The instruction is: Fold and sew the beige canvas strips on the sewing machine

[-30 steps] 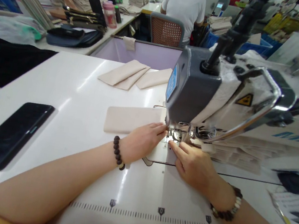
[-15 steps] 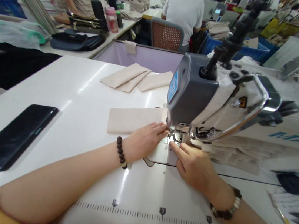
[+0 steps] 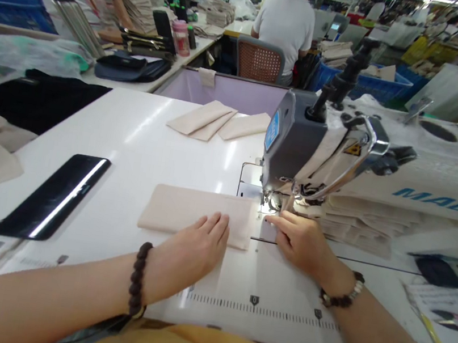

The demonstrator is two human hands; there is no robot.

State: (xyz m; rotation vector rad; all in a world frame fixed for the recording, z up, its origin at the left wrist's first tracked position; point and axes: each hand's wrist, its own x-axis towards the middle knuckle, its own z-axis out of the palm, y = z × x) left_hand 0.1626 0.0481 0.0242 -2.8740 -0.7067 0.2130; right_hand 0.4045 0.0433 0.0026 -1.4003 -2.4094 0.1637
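A folded beige fabric piece (image 3: 181, 204) lies flat on the white table, its right end just left of the sewing machine's needle area. Across its lower right part my left hand (image 3: 201, 242) rests, palm down with fingers stretched out. My right hand (image 3: 302, 242) is on the machine bed to the right of the presser foot (image 3: 273, 201). Its index finger points left at the metal plate, and the other fingers bend beside it; nothing shows in its grip. The grey-fronted sewing machine (image 3: 295, 147) stands above the plate.
Several folded beige pieces (image 3: 206, 119) lie at the table's back. A black phone (image 3: 55, 197) is on the left. More beige fabric (image 3: 359, 222) is stacked under the machine arm. A person in a white shirt (image 3: 284, 28) sits ahead, near a blue crate (image 3: 366, 86).
My left hand has moved left and toward me, and the beige piece has slid the same way, away from the presser foot. My right hand stays about where it was.
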